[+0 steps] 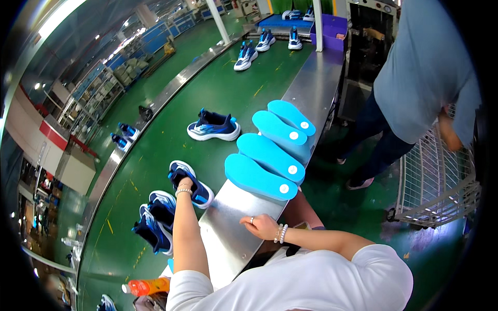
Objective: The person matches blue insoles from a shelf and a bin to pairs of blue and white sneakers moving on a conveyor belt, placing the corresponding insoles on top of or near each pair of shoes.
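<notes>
My left hand (185, 182) reaches into the opening of a dark blue and white sneaker (204, 196) on the green conveyor belt; its fingers are hidden inside the shoe. Over the metal ledge (228, 233), my right hand (259, 226) has its fingers curled in, with nothing visible in them. Several bright blue insoles (257, 176) with round white stickers lie in a row just beyond it. Two more sneakers (154, 228) stand side by side left of my left forearm. Farther along the belt is another sneaker (213, 127), lying lengthwise across it.
More sneakers (245, 56) stand at the belt's far end, near a purple bin (332, 32). An orange drink bottle (148, 286) lies at the lower left. To the right, a person in a blue-grey shirt (423, 78) stands by a wire cart (436, 176). A small pair of sneakers (124, 136) sits on the far rail.
</notes>
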`<state>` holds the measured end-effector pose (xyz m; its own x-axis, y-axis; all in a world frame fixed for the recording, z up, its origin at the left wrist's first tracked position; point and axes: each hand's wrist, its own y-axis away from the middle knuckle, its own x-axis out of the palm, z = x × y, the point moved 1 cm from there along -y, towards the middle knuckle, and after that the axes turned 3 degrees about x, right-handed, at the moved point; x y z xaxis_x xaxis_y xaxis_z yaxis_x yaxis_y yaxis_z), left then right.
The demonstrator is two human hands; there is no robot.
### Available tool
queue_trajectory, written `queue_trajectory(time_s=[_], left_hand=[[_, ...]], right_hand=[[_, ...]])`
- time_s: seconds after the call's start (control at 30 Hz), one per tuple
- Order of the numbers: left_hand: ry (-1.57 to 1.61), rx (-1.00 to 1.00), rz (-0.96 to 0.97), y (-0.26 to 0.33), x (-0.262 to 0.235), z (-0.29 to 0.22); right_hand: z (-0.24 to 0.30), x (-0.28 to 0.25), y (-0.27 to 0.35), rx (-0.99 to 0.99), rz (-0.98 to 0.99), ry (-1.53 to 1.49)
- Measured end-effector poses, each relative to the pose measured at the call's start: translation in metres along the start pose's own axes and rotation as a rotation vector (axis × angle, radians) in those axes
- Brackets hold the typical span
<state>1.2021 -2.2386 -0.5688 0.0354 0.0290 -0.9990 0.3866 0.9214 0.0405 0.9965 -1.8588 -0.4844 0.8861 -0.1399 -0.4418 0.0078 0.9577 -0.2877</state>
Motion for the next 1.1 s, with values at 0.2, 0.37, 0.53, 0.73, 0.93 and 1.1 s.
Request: queue_trajectory(time_s=[0.2,0.37,0.53,0.73,0.93,1.1], left_hand=[[-0.199,0.486,0.342,0.073,-0.077,-0.026],[0.095,0.343,0.497,0.087,-0.088,-0.016],[-0.045,0.487,0.591,0.08,-0.099,-0.033],[0.051,0.494,0.477,0.095,-0.098,-0.04],[-0.092,0.3,0.112,0.1,-0.18,-0.099],[0.19,0.422,-0.181,0.065,-0.194,-0.168]], right_hand=[[-0.005,0.0,-0.001,0.066,0.075,-0.144],[0.03,-0.052,-0.012,0.103,-0.01,-0.245],[-0.004,-0.129,-0.06,-0.139,-0.463,0.4],[-0.037,-0.146,-0.079,0.091,-0.226,0.694],[-0.034,-0.143,-0.079,0.175,-0.213,0.68],[-0.031,-0.134,-0.08,0.119,-0.239,0.591]])
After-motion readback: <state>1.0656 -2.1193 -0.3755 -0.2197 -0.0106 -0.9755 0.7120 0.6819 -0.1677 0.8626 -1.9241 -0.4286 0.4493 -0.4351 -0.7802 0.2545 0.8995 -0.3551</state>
